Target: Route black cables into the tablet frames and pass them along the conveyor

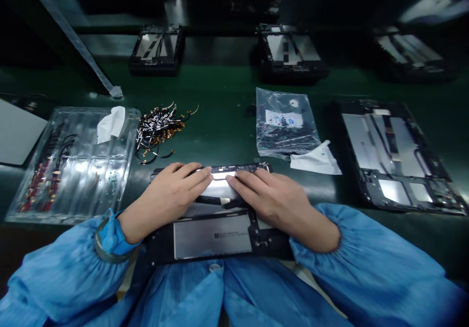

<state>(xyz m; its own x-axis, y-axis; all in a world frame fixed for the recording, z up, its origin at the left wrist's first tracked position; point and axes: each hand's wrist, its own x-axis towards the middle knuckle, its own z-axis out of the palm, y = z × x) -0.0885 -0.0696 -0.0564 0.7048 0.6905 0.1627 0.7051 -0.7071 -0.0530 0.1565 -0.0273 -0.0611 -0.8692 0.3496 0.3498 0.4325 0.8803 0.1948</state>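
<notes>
An opened tablet-like device (212, 236) lies in front of me at the table's near edge, its black frame and silver panels bare. My left hand (176, 188) rests on the far left part of it, fingers bent and pressed together near a bright strip. From the other side my right hand (269, 195) bears on the same far edge, its fingertips close to the left ones. Whatever small part lies under the fingertips is hidden. A blue strap (112, 236) circles my left wrist.
To the left lies a clear compartment tray (82, 163) with cables, beside a pile of small cables (157, 124). A plastic bag (286, 122) and white paper (317, 160) lie ahead. Another opened device (395, 146) is at right; stacked ones (157, 49) stand farther back.
</notes>
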